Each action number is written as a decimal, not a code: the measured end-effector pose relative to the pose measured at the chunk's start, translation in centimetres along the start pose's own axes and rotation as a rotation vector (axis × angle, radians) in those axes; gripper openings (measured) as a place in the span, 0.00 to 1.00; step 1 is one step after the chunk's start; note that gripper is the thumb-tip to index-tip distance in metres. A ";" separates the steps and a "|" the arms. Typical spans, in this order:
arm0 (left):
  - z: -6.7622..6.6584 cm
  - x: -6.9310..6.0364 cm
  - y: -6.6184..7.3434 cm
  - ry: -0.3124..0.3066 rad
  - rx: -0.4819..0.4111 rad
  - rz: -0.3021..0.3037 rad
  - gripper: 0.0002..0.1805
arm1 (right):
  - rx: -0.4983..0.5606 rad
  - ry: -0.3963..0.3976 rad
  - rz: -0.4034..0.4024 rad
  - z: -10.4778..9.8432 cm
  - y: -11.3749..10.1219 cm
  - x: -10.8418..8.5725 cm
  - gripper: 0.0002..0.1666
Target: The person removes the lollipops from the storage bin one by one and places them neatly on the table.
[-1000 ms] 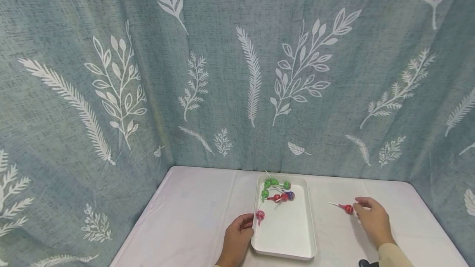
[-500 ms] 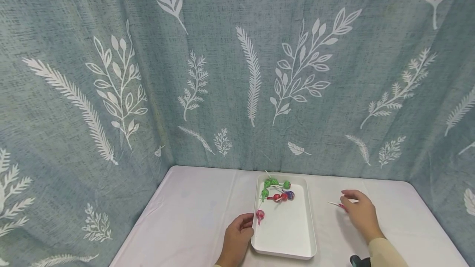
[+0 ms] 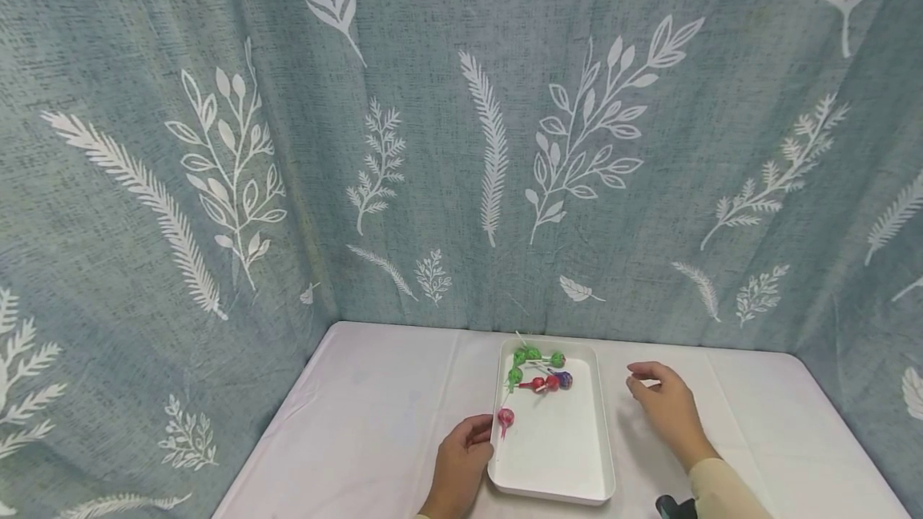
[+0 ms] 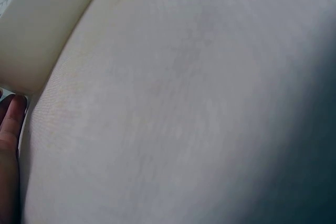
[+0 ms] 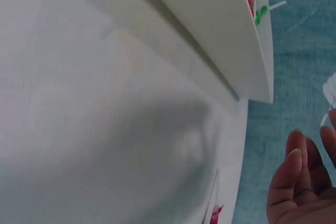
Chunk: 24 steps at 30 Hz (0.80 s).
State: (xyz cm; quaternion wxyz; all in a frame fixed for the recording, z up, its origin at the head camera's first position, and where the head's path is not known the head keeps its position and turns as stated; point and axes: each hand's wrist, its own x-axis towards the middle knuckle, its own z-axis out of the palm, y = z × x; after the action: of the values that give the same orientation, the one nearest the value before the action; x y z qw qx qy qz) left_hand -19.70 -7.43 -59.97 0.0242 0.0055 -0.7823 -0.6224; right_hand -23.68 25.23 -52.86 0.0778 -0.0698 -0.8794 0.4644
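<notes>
A white rectangular tray (image 3: 555, 455) holds several lollipops: a green cluster (image 3: 532, 354) at the back left, two red lollipops (image 3: 546, 384) beside a purple one (image 3: 566, 380), and a pink one (image 3: 505, 418) near the left wall. My left hand (image 3: 461, 459) touches the tray's left side; in the left wrist view its straight fingers (image 4: 13, 116) meet the lower edge. To the right of the tray, my right hand (image 3: 667, 407) hovers with bent fingers and nothing between them. Below it, a red-wrapped lollipop (image 5: 215, 214) shows in the right wrist view; the hand hides it in the head view.
The table carries a white cloth (image 3: 389, 391). Blue-green curtains (image 3: 433, 183) with white leaf prints stand behind it and on both sides. A dark object (image 3: 674, 507) sits beside the right sleeve (image 3: 724, 487).
My right hand has moved left toward the tray, passing over the red lollipop and covering it in the head view. The left hand and the tray have stayed put.
</notes>
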 end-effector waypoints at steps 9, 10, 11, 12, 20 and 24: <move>-0.1 0.0 -0.1 0.000 -0.003 0.011 0.25 | 0.024 -0.021 -0.047 1.8 -1.2 -0.7 0.16; -0.1 0.0 -0.1 -0.001 -0.004 0.013 0.25 | 0.031 -0.026 -0.046 1.9 -1.4 -0.8 0.16; -0.1 0.0 -0.1 -0.002 -0.007 0.016 0.25 | 0.037 -0.031 -0.046 2.1 -1.6 -0.8 0.16; -0.1 -0.1 -0.2 -0.003 -0.008 0.017 0.25 | 0.041 -0.035 -0.047 2.3 -1.7 -0.9 0.17; -0.1 0.0 -0.4 -0.002 -0.010 0.006 0.25 | 0.077 -0.069 -0.069 3.9 -3.3 -1.2 0.17; -0.1 0.0 -0.3 -0.002 -0.015 -0.001 0.25 | 0.090 -0.076 -0.080 4.8 -3.9 -1.5 0.16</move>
State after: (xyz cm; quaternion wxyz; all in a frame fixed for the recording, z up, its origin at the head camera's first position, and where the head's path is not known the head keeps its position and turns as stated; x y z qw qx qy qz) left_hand -19.72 -7.57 -60.28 0.0232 0.0050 -0.7777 -0.6282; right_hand -23.35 18.89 -52.37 0.0660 -0.0134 -0.8621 0.5022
